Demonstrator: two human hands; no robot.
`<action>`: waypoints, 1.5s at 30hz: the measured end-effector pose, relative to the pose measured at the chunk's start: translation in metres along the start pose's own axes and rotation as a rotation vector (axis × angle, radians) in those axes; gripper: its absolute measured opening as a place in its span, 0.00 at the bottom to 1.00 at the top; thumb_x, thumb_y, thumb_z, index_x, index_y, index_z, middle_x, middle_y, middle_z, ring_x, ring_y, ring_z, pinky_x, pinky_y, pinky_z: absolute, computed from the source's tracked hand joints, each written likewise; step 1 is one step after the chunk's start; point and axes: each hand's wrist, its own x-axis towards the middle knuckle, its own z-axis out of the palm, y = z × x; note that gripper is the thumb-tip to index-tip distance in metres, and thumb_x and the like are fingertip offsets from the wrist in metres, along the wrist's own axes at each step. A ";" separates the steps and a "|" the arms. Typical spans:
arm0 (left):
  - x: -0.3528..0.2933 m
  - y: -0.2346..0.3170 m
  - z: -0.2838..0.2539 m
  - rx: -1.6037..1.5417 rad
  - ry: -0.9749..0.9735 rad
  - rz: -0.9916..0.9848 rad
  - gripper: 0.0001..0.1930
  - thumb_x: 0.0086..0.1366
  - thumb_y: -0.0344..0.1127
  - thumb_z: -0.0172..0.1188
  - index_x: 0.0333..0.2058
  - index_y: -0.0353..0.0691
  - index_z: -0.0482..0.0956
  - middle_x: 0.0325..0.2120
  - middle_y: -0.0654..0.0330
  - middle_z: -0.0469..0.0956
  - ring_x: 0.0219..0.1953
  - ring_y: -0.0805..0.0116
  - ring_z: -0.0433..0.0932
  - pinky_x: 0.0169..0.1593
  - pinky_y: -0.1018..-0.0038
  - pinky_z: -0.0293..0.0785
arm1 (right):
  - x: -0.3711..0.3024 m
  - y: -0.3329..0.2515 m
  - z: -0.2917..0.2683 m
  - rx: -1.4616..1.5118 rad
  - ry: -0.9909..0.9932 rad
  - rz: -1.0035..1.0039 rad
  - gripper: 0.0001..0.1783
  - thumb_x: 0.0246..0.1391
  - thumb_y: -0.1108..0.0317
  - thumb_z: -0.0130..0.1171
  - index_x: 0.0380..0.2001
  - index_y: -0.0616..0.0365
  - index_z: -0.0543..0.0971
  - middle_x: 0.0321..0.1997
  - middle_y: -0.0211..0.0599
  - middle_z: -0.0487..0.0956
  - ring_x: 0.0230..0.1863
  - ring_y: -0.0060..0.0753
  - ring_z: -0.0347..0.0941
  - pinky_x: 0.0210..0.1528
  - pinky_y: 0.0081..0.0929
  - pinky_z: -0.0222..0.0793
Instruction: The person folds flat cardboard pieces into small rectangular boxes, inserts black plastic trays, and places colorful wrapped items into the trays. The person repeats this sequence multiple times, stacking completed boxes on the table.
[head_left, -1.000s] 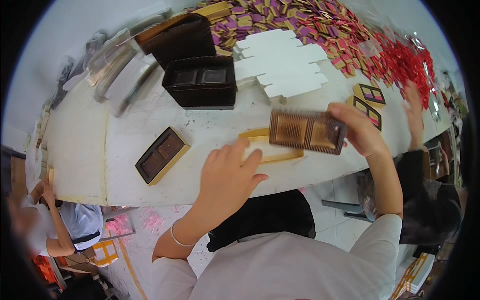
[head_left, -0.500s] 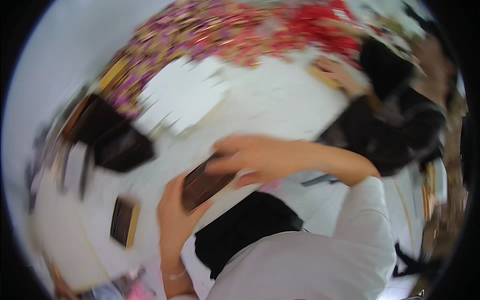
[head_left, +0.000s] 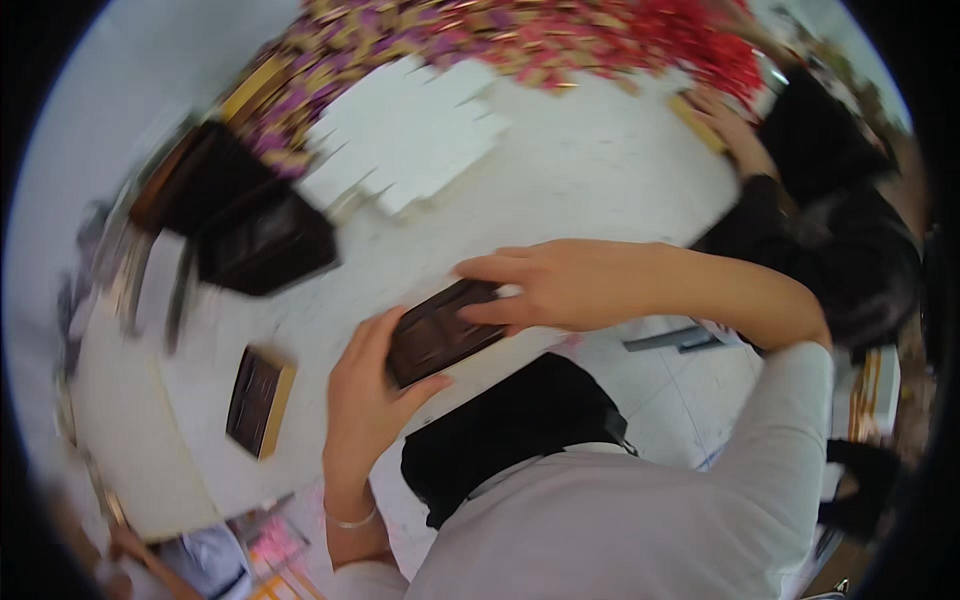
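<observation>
A dark brown compartment tray (head_left: 440, 335) lies between my two hands near the table's front edge. My left hand (head_left: 365, 390) is closed around its left end, thumb along the near side and fingers along the far side. Across the right end reaches my right hand (head_left: 545, 285), its fingers bent over the rim and partly inside. No contents show in the tray. To the left, a gold-sided box (head_left: 270, 415) with a brown insert rests on the table. Farther back stands a stack of dark brown trays (head_left: 268, 245).
White notched card pieces (head_left: 405, 130) lie on the white table (head_left: 590, 170). Behind them spreads a heap of purple, gold and red pieces (head_left: 440, 35). At right, a co-worker's hand (head_left: 730, 130) touches a yellow box (head_left: 698, 120). Another person's arm (head_left: 150, 560) shows at lower left.
The view has shifted, so the table's things appear farther up. Both my hands stay on the brown tray. The blur has lessened.
</observation>
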 end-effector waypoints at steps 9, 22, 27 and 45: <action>-0.003 -0.013 -0.006 -0.030 -0.014 0.087 0.38 0.45 0.42 0.73 0.56 0.38 0.69 0.47 0.54 0.73 0.46 0.54 0.75 0.48 0.67 0.72 | 0.002 0.008 0.025 -0.359 0.223 -0.199 0.29 0.44 0.62 0.66 0.51 0.59 0.74 0.58 0.60 0.67 0.35 0.41 0.74 0.36 0.30 0.75; -0.003 -0.017 -0.013 -0.034 -0.033 0.058 0.42 0.43 0.42 0.74 0.58 0.40 0.68 0.50 0.53 0.73 0.49 0.54 0.75 0.51 0.68 0.72 | 0.014 0.014 0.007 -0.795 0.048 -0.437 0.20 0.44 0.68 0.56 0.42 0.68 0.77 0.49 0.54 0.76 0.44 0.38 0.76 0.42 0.25 0.75; -0.007 -0.018 -0.011 -0.004 0.009 0.042 0.39 0.46 0.44 0.73 0.56 0.39 0.69 0.48 0.54 0.73 0.46 0.54 0.75 0.49 0.67 0.72 | 0.017 0.004 0.001 -0.574 -0.023 -0.232 0.27 0.46 0.59 0.57 0.46 0.71 0.75 0.60 0.60 0.67 0.58 0.47 0.67 0.58 0.35 0.66; -0.014 0.001 0.011 0.120 0.131 0.045 0.38 0.47 0.44 0.73 0.55 0.34 0.68 0.45 0.51 0.73 0.42 0.53 0.76 0.46 0.66 0.72 | 0.000 -0.001 0.057 -0.080 0.268 0.090 0.37 0.59 0.52 0.52 0.62 0.69 0.60 0.70 0.52 0.55 0.70 0.52 0.52 0.69 0.45 0.49</action>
